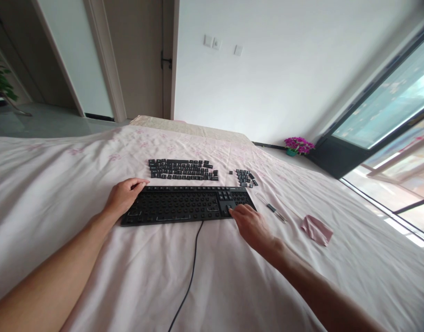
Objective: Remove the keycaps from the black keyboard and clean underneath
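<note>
A black keyboard with most keycaps removed lies on a pale pink bedsheet. My left hand rests on its left end, fingers curled over the top corner and gripping it. My right hand is on the right end, fingertips pressed down on a key near the number pad. Rows of loose black keycaps lie just beyond the keyboard, with a smaller group of keycaps to the right. The keyboard's black cable runs toward me.
A thin tool and a folded pink cloth lie right of the keyboard. A pot of purple flowers stands on the floor by a large window. A doorway is at the back left.
</note>
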### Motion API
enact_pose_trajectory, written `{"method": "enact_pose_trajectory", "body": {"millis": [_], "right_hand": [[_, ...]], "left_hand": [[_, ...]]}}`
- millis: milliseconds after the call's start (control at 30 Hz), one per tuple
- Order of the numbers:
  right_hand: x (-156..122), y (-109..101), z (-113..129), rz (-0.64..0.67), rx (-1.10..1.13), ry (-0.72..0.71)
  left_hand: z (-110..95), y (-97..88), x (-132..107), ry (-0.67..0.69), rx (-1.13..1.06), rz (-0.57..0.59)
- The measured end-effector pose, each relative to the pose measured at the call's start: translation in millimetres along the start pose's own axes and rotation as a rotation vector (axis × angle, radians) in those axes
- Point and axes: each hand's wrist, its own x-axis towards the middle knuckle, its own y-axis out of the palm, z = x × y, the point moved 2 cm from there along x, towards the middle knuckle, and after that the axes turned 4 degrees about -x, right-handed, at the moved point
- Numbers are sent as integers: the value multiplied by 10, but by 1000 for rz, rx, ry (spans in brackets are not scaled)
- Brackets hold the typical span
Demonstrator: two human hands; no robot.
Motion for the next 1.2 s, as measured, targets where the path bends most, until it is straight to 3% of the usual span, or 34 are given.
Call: {"method": "enact_pose_trajectory", "body": {"millis": [167, 400, 533, 633, 733, 867, 1067, 1200], "right_hand": [[-116, 66, 67, -32, -88, -10], [-133, 49, 107, -51, -24, 34], [-122, 25, -28, -88, 216, 84], [-50, 72, -340, -160, 473, 119], [129, 149, -761, -261, 505, 281], [534, 216, -1137, -189, 266, 368], [1175, 325, -1258, 35, 27, 415], [1475, 430, -1266, 76, -16, 422]], "left_hand": [[31, 20, 15, 18, -9, -4], [-20, -6, -12, -12, -4, 4], [-51, -15, -20, -8, 0, 8], [-39, -11, -10, -5, 16, 9], [-24, -12, -1, 2, 30, 15], [-20, -16, 9, 10, 36, 32], [-6, 2, 23, 8, 16, 23], [18, 17, 31, 8, 0, 34]]}}
